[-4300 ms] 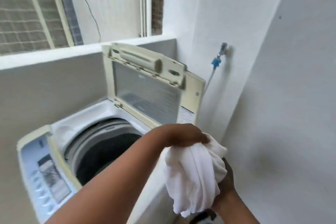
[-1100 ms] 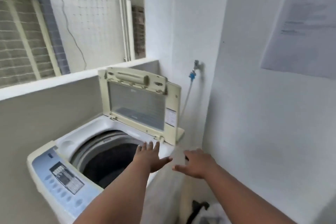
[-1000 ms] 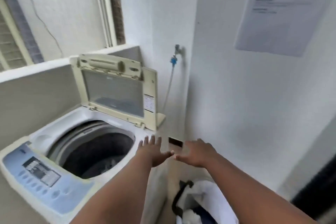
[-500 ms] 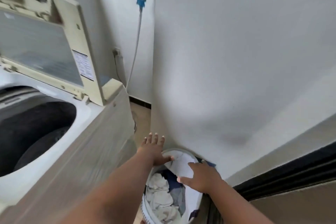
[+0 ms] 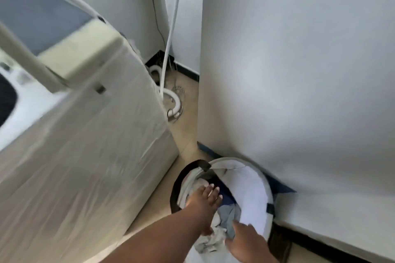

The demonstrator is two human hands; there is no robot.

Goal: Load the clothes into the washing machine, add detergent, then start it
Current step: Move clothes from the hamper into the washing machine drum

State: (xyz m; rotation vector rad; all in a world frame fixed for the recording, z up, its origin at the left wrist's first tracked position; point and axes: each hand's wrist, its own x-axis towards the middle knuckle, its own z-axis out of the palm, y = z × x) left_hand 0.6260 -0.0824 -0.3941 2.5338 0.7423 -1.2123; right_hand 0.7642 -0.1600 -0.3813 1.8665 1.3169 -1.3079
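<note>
Beige tiled floor point(image 5: 188, 134), narrow strip between white plastered wall point(image 5: 299, 70) and cream top-loading washing machine point(image 5: 89, 134); machine blurred, lid raised. White coiled drain hose point(image 5: 174, 100) on floor behind machine, thin white inlet hose point(image 5: 171, 34) running up corner. Round white fabric laundry basket with black handle point(image 5: 268, 192) on floor against wall, just beside machine. Mixed white, grey, navy clothes point(image 5: 226, 218) inside. Left hand point(image 5: 206, 197) reaching into basket, fingers straight, spread, gripping nothing. Right hand point(image 5: 245, 241) at basket's near edge on clothes; grip cannot be told.
</note>
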